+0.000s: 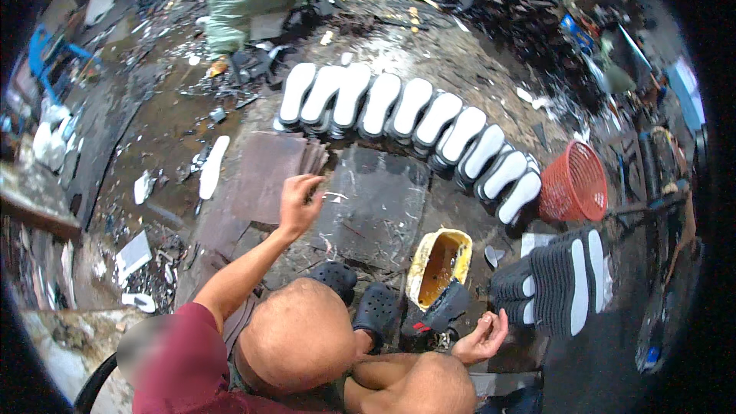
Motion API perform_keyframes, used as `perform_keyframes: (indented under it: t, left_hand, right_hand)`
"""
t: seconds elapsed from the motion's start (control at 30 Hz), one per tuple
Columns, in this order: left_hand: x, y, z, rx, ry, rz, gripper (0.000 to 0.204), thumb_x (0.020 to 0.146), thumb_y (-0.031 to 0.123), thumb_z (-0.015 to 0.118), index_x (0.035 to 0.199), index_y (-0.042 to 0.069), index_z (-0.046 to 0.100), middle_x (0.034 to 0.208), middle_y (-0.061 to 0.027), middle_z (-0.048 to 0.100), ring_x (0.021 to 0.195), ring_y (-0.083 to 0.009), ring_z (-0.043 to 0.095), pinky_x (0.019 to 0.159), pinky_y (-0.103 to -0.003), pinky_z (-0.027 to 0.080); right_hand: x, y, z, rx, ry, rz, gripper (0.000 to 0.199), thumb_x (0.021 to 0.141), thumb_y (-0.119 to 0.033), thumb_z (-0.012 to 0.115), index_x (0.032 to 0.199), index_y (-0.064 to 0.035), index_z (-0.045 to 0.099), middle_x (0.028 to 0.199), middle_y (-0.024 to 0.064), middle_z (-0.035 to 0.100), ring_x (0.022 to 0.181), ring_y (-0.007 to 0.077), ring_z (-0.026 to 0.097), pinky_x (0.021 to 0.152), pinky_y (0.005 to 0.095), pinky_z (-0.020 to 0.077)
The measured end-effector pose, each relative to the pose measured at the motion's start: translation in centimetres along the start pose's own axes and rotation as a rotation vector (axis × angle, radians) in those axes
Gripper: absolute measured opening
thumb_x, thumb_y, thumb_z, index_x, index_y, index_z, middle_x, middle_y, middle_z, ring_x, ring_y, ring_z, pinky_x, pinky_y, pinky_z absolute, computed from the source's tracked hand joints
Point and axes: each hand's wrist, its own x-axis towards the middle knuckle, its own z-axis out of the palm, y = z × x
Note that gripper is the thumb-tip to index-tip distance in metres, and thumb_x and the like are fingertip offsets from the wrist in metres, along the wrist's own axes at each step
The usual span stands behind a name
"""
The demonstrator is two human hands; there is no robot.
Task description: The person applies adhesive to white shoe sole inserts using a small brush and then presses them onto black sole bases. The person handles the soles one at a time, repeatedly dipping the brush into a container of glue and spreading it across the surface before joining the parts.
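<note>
While I sit low on the floor, the head view shows my left hand [299, 203] stretched out over the dark cutting slab [376, 203], its fingers loosely bent and holding nothing; it touches or hovers at the slab's left edge, just beside the stack of brown sheets [268, 172]. My right hand [481, 337] rests near my knee, below and to the right of the slab, palm up and half curled, also with nothing in its grip.

Beyond the slab, a long curved row of white soles [414, 111] lies overlapping, and this part looks finished to me. One single white sole [213, 167] lies apart, left of the brown sheets. Right of the slab stand the yellow glue tub [438, 264], a red basket [575, 182] and a pile of dark ribbed soles [563, 284], which I judge are not yet worked.
</note>
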Motion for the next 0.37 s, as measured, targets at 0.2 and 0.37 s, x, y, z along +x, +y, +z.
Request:
perform_keyframes:
  t: [0.2,0.37]
  left_hand:
    - [-15.4,-12.2,-6.9,-0.085,0.577,-1.158,0.06,0.081,0.024,0.083,0.134,0.006,0.061,0.108,-0.0123,0.071,0.099,-0.023,0.066,0.087,-0.039,0.054]
    - [-13.9,-12.5,-10.2,-0.309,0.507,-1.267,0.073,0.083,0.036,0.083,0.143,0.005,0.054,0.127,-0.0171,0.068,0.119,-0.0255,0.062,0.099,-0.038,0.049]
  right_hand:
    - [-0.6,-5.9,8.4,0.418,-0.452,0.07,0.048,0.102,-0.001,0.047,0.149,0.0022,0.047,0.143,0.0226,0.057,0.131,0.0299,0.057,0.103,0.0381,0.0484]
    - [-1.6,-8.0,9.7,0.152,-1.196,-0.013,0.055,0.096,-0.002,0.058,0.15,0.0,0.047,0.149,0.0172,0.054,0.132,0.0283,0.055,0.112,0.0377,0.0427]
